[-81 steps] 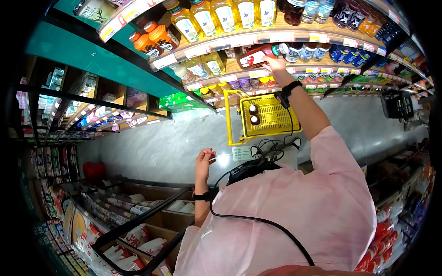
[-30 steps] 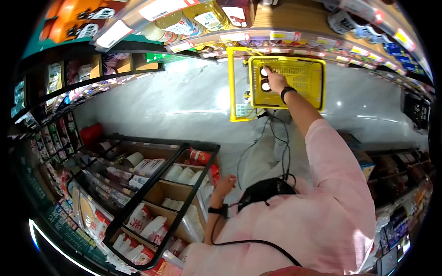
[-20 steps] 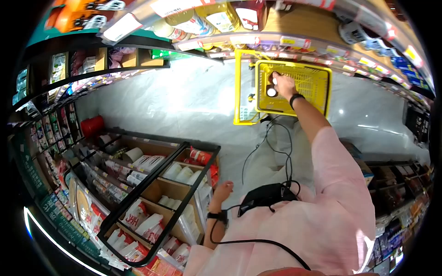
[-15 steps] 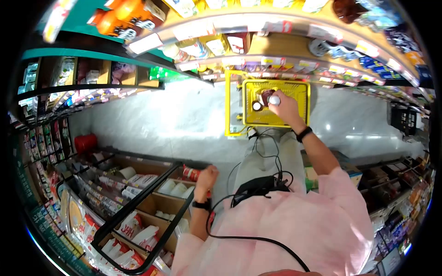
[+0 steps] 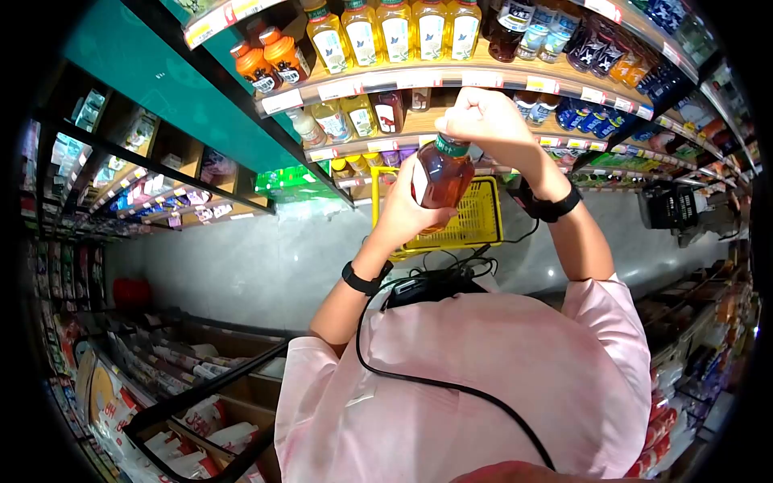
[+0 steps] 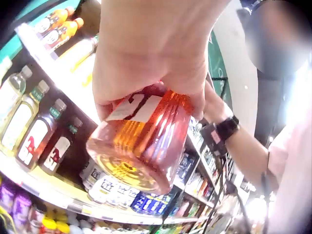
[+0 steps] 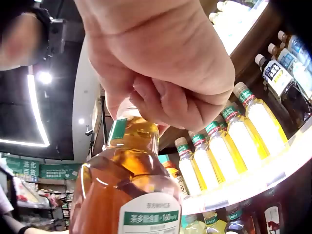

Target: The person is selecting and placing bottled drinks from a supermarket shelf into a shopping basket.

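Observation:
A bottle of reddish-brown tea (image 5: 448, 179) with a green neck band is held up in front of the chest. My left hand (image 5: 404, 211) grips its body, thumb on the near side. At the top, my right hand (image 5: 493, 121) has curled fingers around the cap, which they hide. From the left wrist, the clear ridged base of the tea bottle (image 6: 141, 151) faces the camera below the palm. The right wrist view shows a white and green label on the tea bottle (image 7: 129, 190) under the right hand's bent fingers (image 7: 165, 100).
Beneath the bottle stands a yellow shopping basket (image 5: 487, 211) on the grey floor (image 5: 241, 274). Ahead are curved shelves with yellow drink bottles (image 5: 396, 34) and, lower, a dark red bottle (image 5: 388, 111). A black-railed bin (image 5: 233, 386) of packets lies at the left.
My right hand has lifted the tea bottle out of the basket and up to chest height. The left hand has come up from the side and taken its body; the right is at the cap.

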A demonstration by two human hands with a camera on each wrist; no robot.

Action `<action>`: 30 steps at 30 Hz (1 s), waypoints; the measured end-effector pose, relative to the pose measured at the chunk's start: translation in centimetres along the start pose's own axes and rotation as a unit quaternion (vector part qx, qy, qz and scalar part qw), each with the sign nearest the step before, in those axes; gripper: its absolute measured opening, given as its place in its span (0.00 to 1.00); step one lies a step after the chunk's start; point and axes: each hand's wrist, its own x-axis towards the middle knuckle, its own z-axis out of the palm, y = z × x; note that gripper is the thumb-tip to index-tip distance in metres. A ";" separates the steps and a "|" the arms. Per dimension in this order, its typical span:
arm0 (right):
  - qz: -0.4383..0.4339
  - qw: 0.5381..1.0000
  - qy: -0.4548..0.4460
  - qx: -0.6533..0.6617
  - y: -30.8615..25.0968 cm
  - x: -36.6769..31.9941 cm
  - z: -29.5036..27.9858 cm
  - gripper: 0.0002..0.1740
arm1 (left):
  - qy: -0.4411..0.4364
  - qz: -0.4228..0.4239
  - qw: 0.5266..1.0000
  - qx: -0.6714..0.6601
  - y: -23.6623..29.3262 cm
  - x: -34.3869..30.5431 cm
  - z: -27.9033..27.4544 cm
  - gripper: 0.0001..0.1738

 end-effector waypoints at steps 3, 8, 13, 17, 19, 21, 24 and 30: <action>0.004 1.000 0.012 0.018 0.5 -0.3 -0.2 0.17 | 0.000 0.032 0.999 -0.002 0.5 -0.3 -0.5 0.57; -0.003 0.980 -0.007 0.200 -0.7 -2.4 0.1 0.09 | -0.035 0.024 0.999 -0.022 2.1 -0.9 -2.1 0.56; 0.060 0.956 -0.016 0.288 -1.8 -3.6 0.4 0.12 | -0.098 0.020 0.980 -0.171 2.2 -1.4 -2.6 0.57; 0.106 0.986 0.014 0.127 -3.0 -3.9 0.0 0.13 | -0.076 -0.035 0.961 -0.262 1.2 -2.1 -1.7 0.53; 0.092 0.978 0.092 0.164 -1.1 -5.6 2.0 0.16 | -0.041 -0.022 0.971 -0.233 0.3 -2.5 -0.9 0.51; 0.144 0.988 0.049 -0.005 1.2 -7.2 3.7 0.23 | 0.080 -0.045 0.989 0.115 0.0 -2.7 -0.5 0.51; 0.135 0.983 0.118 -0.020 9.5 -8.9 9.6 0.35 | 0.093 -0.076 0.950 0.287 -0.5 -2.5 0.8 0.51; 0.294 0.893 0.115 0.322 16.7 -8.1 9.5 0.35 | -0.052 -0.091 0.936 0.335 -4.6 -2.1 -1.0 0.49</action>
